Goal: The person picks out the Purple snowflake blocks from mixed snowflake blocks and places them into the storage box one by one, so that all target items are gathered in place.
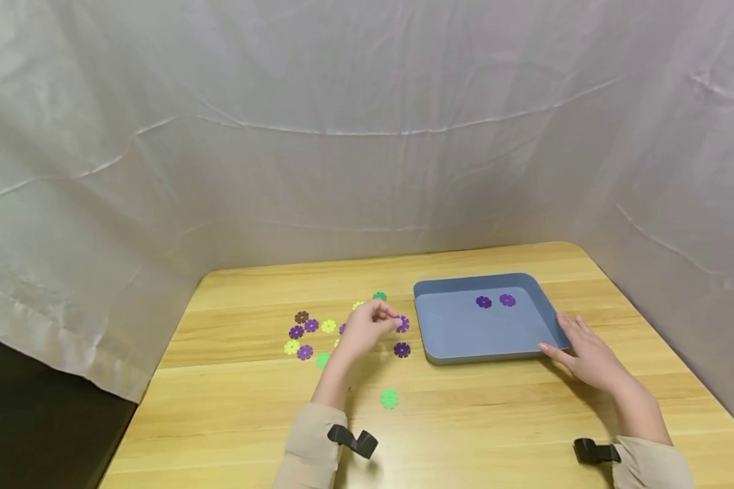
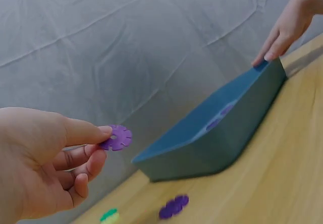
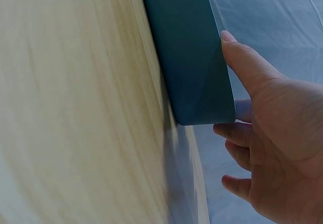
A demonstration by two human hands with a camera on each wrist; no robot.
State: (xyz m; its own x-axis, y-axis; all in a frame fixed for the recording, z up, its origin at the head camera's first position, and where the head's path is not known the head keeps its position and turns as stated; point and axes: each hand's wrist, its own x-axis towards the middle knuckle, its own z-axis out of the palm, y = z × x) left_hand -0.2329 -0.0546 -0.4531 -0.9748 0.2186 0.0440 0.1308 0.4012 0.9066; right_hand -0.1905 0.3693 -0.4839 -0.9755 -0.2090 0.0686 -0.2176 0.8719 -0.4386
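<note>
My left hand [image 1: 393, 319] hovers just above the table and pinches a purple flower-shaped disc [image 1: 402, 324] between thumb and fingers; the left wrist view shows that disc [image 2: 117, 136] clearly at the fingertips. Right of it stands a blue tray [image 1: 426, 343] holding two purple discs [image 1: 483, 301] [image 1: 507, 299]. My right hand [image 1: 555, 335] rests against the tray's near right corner with straight fingers. In the right wrist view the thumb [image 3: 242, 57] lies on the tray's outer wall [image 3: 192, 57].
Several purple, yellow and green discs [image 1: 306, 333] lie scattered left of the tray on the wooden table [image 1: 465, 421]. One purple disc [image 1: 402, 350] and one green disc [image 1: 389, 398] lie nearer me. White cloth encloses the back and sides.
</note>
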